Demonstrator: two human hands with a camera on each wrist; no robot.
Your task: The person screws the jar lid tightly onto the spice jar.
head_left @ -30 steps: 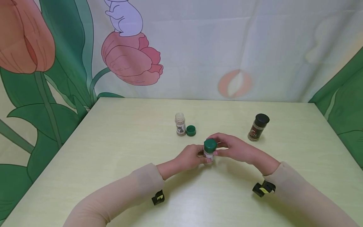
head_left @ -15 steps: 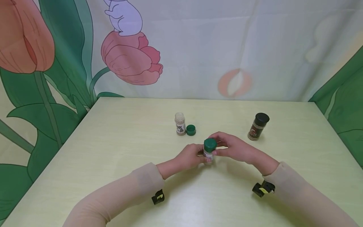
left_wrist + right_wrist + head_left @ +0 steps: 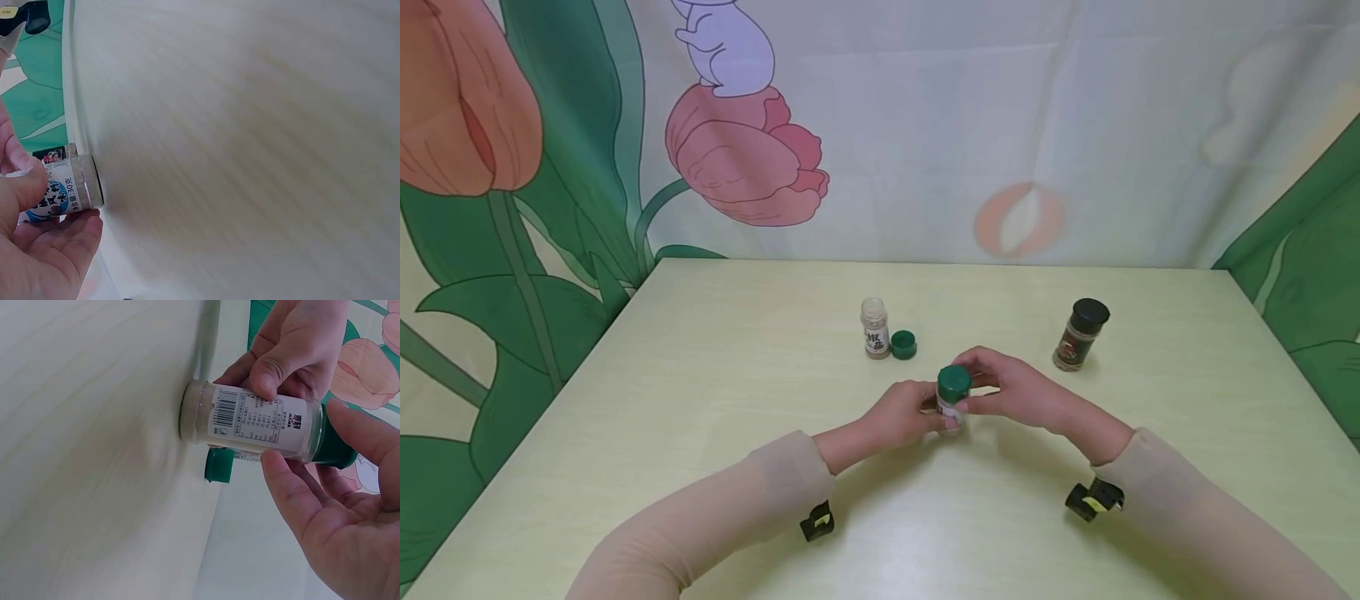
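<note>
Upright at the middle of the table is a seasoning bottle [image 3: 950, 410] with a white label and a green cap [image 3: 954, 382]. My left hand [image 3: 897, 414] grips its body low down, thumb across the label in the left wrist view. From the other side my right hand [image 3: 1018, 392] holds the green cap, thumb on the near side and fingers round the far side. In the right wrist view, one right fingertip lies along the bottle [image 3: 256, 419] just below the cap. The bottle's base is right at the tabletop.
Behind the hands stands an uncapped seasoning bottle [image 3: 876, 333], with a loose green cap [image 3: 903, 344] beside it. Farther right is a black-capped spice jar [image 3: 1081, 335]. A printed cloth [image 3: 910, 150] hangs along the table's back edge.
</note>
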